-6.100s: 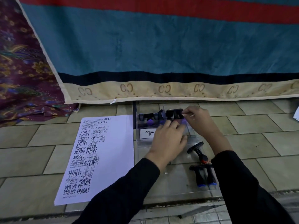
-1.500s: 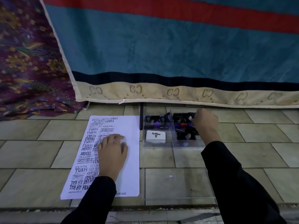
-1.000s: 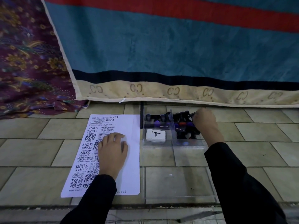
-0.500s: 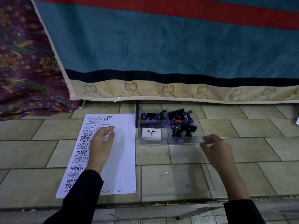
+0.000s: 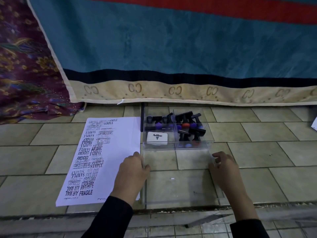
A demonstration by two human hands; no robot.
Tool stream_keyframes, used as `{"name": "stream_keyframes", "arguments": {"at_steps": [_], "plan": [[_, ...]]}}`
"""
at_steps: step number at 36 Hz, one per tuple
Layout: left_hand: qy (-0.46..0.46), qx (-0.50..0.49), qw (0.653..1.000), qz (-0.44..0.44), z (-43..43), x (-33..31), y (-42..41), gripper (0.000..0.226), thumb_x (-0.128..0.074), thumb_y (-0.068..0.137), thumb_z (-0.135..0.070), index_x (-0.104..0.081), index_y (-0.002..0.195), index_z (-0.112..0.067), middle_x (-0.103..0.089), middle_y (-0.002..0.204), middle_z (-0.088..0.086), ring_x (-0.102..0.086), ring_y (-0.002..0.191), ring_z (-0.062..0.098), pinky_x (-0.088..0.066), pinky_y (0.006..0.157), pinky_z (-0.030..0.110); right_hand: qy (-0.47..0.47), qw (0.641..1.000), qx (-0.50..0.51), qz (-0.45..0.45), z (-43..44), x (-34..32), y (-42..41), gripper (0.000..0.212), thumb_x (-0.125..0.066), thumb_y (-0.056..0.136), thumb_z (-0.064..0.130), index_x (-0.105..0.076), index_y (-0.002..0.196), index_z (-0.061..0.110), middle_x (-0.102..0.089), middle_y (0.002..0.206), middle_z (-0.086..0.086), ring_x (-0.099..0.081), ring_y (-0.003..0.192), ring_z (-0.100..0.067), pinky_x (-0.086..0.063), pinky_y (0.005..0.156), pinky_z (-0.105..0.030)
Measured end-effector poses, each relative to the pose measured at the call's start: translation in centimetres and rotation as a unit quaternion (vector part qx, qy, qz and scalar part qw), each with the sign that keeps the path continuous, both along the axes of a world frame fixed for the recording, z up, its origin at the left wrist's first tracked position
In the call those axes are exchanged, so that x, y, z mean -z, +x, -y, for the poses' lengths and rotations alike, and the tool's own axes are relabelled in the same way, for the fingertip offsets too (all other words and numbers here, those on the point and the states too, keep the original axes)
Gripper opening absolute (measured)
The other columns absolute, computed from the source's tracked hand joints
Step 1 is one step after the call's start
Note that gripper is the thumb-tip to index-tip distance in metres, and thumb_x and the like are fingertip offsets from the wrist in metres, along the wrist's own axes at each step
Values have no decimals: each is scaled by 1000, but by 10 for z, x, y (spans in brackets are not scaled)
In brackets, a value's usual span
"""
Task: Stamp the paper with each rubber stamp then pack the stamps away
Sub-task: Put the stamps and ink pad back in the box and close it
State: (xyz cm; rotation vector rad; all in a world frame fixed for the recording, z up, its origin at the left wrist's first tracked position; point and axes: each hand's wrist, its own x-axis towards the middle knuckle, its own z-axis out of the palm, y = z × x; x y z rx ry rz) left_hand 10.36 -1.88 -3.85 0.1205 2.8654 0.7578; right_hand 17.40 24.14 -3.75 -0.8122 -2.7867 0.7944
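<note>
Head view: a person in black sleeves kneels over a tiled floor [image 5: 260, 152].
Stamps [image 5: 186, 123]: all heaped in the clear box [image 5: 176, 147], most in its right compartment and a row along the back of the left one, well beyond both sets of fingers.
Ink pad [image 5: 157, 138]: white, marked Artline, at the front of the left compartment.
Lid [image 5: 178, 186]: clear, lying open and flat on the floor between the box and the person.
Left hand [image 5: 133, 172]: at the lid's left edge, fingers [image 5: 137, 155] outside over the paper's margin, thumb inside, clamped on that wall.
Right hand [image 5: 226, 170]: at the lid's right edge, fingers [image 5: 217, 156] curled onto that wall.
Paper [image 5: 120, 143]: just left of the box and lid, its left half crowded with black impressions such as SAMPLE, AMENDED, AIR MAIL and FRAGILE.
Backdrop: a teal blanket [image 5: 171, 48] with a cream border hangs behind the box; a floral cloth [image 5: 25, 74] lies to the left.
</note>
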Motion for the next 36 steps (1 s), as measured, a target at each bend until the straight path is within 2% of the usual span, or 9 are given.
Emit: {"name": "stream_keyframes", "arguments": {"at_steps": [6,9,12,18,23,25,29,34,36], "plan": [[-23,-3,999,24,0,0,3,16,-59,90,-29,-57,88,-14,-62,87,1,-59,79,18,-46,66,26,3,1000,7,12,-5,5,1,32,-62,82,5,-58,114,5,-57,97,-11,-48,79,-22,-36,69,-25],[-28,3,999,22,0,-2,5,12,-58,90,-25,-56,89,-13,-62,88,2,-60,82,20,-46,67,28,13,1000,6,18,-7,5,-2,21,-61,80,2,-62,102,2,-64,93,-16,-57,84,-32,-38,66,-28],[-20,10,999,23,0,-3,8,7,-56,87,-18,-56,91,-12,-61,88,3,-57,83,20,-46,67,30,14,1000,3,13,-9,5,-1,14,-58,79,-1,-66,90,0,-68,85,-19,-60,81,-34,-40,62,-31],[45,-1,998,35,6,-17,20,12,-63,84,-16,-60,96,-13,-66,88,0,-62,83,19,-51,74,31,-31,999,13,7,-20,-7,2,19,-65,80,3,-69,98,1,-70,90,-14,-63,89,-31,-39,71,-25],[141,-11,990,-16,15,-50,16,12,-69,83,-15,-64,93,-19,-66,77,-7,-67,62,12,-50,61,26,-45,998,23,-47,-28,-41,-6,15,-67,78,8,-72,92,7,-63,74,-3,-58,72,-21,-40,70,-26],[182,-9,982,-47,14,-64,6,13,-69,85,-17,-63,95,-23,-65,80,-9,-65,59,8,-47,59,23,-62,994,22,-82,-31,-53,-15,16,-65,79,6,-72,93,8,-62,71,-3,-56,69,-22,-45,69,-32],[237,-17,968,-76,5,-79,-27,19,-64,87,-11,-63,99,-26,-65,89,-10,-66,63,12,-46,59,13,-72,986,16,-150,-35,-64,-46,20,-60,83,6,-71,100,6,-61,75,-5,-56,72,-21,-46,72,-35],[230,-38,970,-66,-12,-70,-74,28,-57,88,-8,-65,115,-16,-70,94,3,-65,71,22,-45,65,22,-90,986,-13,-142,-46,-56,-97,28,-54,88,3,-63,115,1,-55,90,-6,-51,81,-20,-41,77,-33],[232,-39,971,-52,-17,-64,-90,30,-56,89,-6,-64,117,-10,-70,100,10,-65,76,27,-50,71,26,-79,989,-16,-124,-50,-52,-115,29,-51,89,1,-63,115,1,-54,91,-6,-50,83,-21,-40,78,-32]]}}
